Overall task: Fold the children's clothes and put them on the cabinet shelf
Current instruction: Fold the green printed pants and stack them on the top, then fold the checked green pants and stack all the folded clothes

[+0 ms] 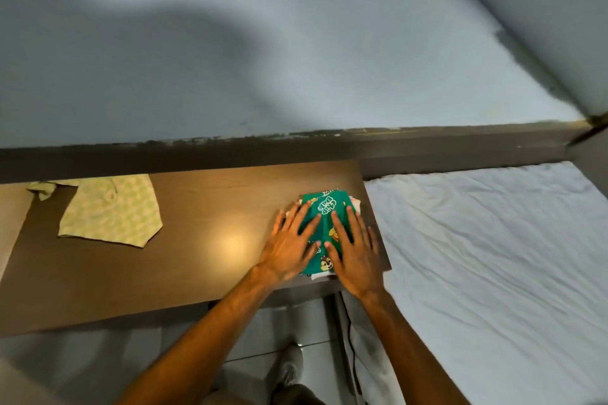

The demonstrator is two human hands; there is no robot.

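A folded green children's garment [325, 207] with cartoon prints lies on a small stack of folded clothes at the right end of the brown table [210, 227]. My left hand [291, 246] rests flat on its left side, fingers spread. My right hand [353, 250] presses flat on its right side, fingers apart. Neither hand grips the cloth. A pale yellow-green checked garment [112, 209] lies spread, unfolded, at the table's back left. The cabinet shelf is out of view.
A bed with a white sheet [493, 256] stands right of the table, touching its edge. A grey-blue wall [263, 59] rises behind. A black cable [348, 322] hangs between table and bed. Tiled floor and my shoe [289, 368] show below.
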